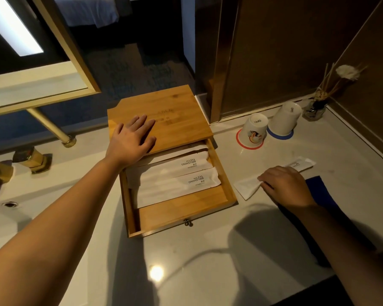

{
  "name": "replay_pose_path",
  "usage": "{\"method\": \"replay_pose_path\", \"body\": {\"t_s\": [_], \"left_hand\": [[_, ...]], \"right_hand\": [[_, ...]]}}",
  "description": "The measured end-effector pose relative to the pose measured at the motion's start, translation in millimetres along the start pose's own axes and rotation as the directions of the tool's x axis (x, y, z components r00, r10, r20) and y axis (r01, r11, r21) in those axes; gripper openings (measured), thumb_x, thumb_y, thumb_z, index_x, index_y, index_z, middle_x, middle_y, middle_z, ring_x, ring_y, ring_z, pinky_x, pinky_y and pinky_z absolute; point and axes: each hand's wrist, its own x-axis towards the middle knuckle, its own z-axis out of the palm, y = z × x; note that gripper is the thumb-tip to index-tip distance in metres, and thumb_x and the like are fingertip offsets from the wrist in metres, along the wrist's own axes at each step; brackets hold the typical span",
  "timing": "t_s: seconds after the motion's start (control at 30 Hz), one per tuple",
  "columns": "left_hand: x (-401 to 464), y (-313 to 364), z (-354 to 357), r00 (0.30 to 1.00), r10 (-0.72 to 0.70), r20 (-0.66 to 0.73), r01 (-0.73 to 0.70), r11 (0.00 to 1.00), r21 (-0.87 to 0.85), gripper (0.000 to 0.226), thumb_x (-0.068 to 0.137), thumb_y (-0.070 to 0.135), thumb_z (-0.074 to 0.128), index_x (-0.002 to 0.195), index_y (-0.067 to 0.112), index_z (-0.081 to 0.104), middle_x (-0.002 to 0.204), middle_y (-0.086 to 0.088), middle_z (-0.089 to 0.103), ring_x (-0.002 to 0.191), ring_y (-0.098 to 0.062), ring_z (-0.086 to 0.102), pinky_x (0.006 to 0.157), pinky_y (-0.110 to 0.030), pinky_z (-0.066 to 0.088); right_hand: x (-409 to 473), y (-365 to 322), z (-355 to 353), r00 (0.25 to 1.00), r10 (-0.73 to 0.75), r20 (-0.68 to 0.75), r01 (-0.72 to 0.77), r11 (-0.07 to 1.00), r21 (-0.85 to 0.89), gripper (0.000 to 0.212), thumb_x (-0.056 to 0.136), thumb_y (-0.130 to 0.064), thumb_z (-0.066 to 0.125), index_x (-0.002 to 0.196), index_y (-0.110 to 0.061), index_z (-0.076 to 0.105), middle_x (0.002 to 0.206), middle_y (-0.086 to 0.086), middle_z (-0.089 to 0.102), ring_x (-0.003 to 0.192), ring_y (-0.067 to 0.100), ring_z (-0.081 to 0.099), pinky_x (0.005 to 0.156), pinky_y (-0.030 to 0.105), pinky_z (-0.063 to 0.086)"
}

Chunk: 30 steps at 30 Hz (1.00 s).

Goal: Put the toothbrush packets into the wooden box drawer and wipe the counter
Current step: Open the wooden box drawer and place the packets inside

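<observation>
The left hand [132,139] lies flat on the wooden box [164,115] with no grip, and the right hand [284,184] presses 1 toothbrush packet [249,187] on the surface [208,261], so pinch it and lay it flat in the open drawer [184,208].

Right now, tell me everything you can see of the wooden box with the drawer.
The wooden box looks like bamboo, flat and square, with faint markings on its lid. It sits on the pale counter beside the sink. Its drawer is pulled out toward the camera, with a small metal knob, and holds white toothbrush packets. The left hand rests flat on the lid.
</observation>
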Motion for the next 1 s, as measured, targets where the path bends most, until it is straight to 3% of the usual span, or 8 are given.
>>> {"method": "replay_pose_path", "body": {"t_s": [0.07, 0.13, 0.27, 0.4, 0.6, 0.7, 0.8, 1.0], "left_hand": [[0, 0, 0, 1.0, -0.004, -0.003, 0.004, 1.0, -0.001, 0.061, 0.089, 0.058, 0.022, 0.145, 0.034, 0.021, 0.157, 0.002, 0.019, 0.146, -0.018, 0.012, 0.116, -0.048, 0.008], [0, 1, -1, 1.0, -0.005, -0.005, 0.005, 1.0, -0.001, 0.061, 0.089, 0.057, 0.022, 0.145, 0.034, 0.021, 0.157, 0.002, 0.019, 0.146, -0.018, 0.012, 0.116, -0.048, 0.008], [0, 3, -1, 1.0, -0.006, -0.005, 0.006, 1.0, -0.002, 0.061, 0.089, 0.057, 0.023, 0.145, 0.034, 0.022, 0.157, 0.002, 0.019, 0.145, -0.018, 0.012, 0.115, -0.048, 0.009], [-1, 3, -2, 1.0, -0.012, -0.005, 0.012, 1.0, -0.001, 0.06, 0.09, 0.055, 0.024, 0.145, 0.034, 0.022, 0.157, 0.001, 0.019, 0.145, -0.018, 0.013, 0.115, -0.047, 0.009], [-1, 4, -2, 1.0, -0.016, 0.0, 0.016, 1.0, -0.003, 0.059, 0.09, 0.055, 0.025, 0.145, 0.034, 0.022, 0.157, 0.001, 0.019, 0.145, -0.019, 0.013, 0.115, -0.048, 0.008], [-2, 2, -2, 1.0, -0.015, 0.0, 0.015, 1.0, -0.014, 0.06, 0.089, 0.056, 0.024, 0.145, 0.034, 0.022, 0.157, 0.002, 0.019, 0.145, -0.019, 0.013, 0.115, -0.048, 0.007], [-2, 2, -3, 1.0, -0.009, -0.012, 0.008, 1.0, -0.023, 0.06, 0.09, 0.055, 0.025, 0.145, 0.033, 0.023, 0.157, 0.002, 0.02, 0.145, -0.019, 0.013, 0.115, -0.048, 0.008], [-1, 2, -3, 1.0, -0.002, -0.021, 0.001, 1.0, -0.031, 0.059, 0.09, 0.054, 0.026, 0.145, 0.033, 0.025, 0.157, 0.002, 0.021, 0.145, -0.019, 0.014, 0.115, -0.047, 0.008]], "right_hand": [[-2, -11, -12, 0.991, 0.019, -0.132, -0.012, 0.998, 0.056, 0.011, 0.076, -0.009, 0.065, 0.083, -0.006, 0.073, 0.075, 0.012, 0.073, 0.067, 0.031, 0.068, 0.063, 0.037, 0.054], [0, -30, -33, 0.964, 0.007, -0.267, 0.019, 0.995, 0.094, 0.027, 0.083, -0.017, 0.05, 0.088, -0.002, 0.072, 0.078, 0.015, 0.074, 0.069, 0.029, 0.069, 0.066, 0.035, 0.055], [10, -94, -73, 0.904, -0.195, -0.381, 0.219, 0.976, 0.02, 0.026, 0.088, -0.021, 0.051, 0.095, -0.005, 0.07, 0.083, 0.012, 0.074, 0.074, 0.021, 0.069, 0.07, 0.028, 0.055], [20, -163, -73, 0.91, -0.323, -0.261, 0.36, 0.926, 0.11, 0.027, 0.073, -0.02, 0.075, 0.096, -0.01, 0.068, 0.085, 0.007, 0.071, 0.077, 0.02, 0.066, 0.062, 0.029, 0.057], [40, -218, -53, 0.942, -0.337, 0.014, 0.334, 0.939, 0.082, 0.04, 0.039, -0.019, 0.093, 0.072, -0.014, 0.072, 0.07, 0.005, 0.065, 0.064, 0.018, 0.06, 0.051, 0.026, 0.051], [44, -229, -44, 0.922, -0.362, 0.135, 0.352, 0.932, 0.09, 0.034, 0.054, -0.012, 0.088, 0.083, -0.01, 0.071, 0.084, 0.01, 0.066, 0.078, 0.024, 0.06, 0.062, 0.032, 0.051], [50, -226, -35, 0.906, -0.359, 0.223, 0.342, 0.933, 0.109, 0.025, 0.082, -0.009, 0.065, 0.107, -0.005, 0.063, 0.11, 0.014, 0.057, 0.102, 0.028, 0.051, 0.081, 0.036, 0.046], [46, -215, -37, 0.913, -0.215, 0.348, 0.083, 0.93, 0.357, 0.036, 0.094, -0.036, 0.042, 0.122, -0.017, 0.054, 0.122, 0.003, 0.051, 0.112, 0.022, 0.046, 0.092, 0.034, 0.044]]}}
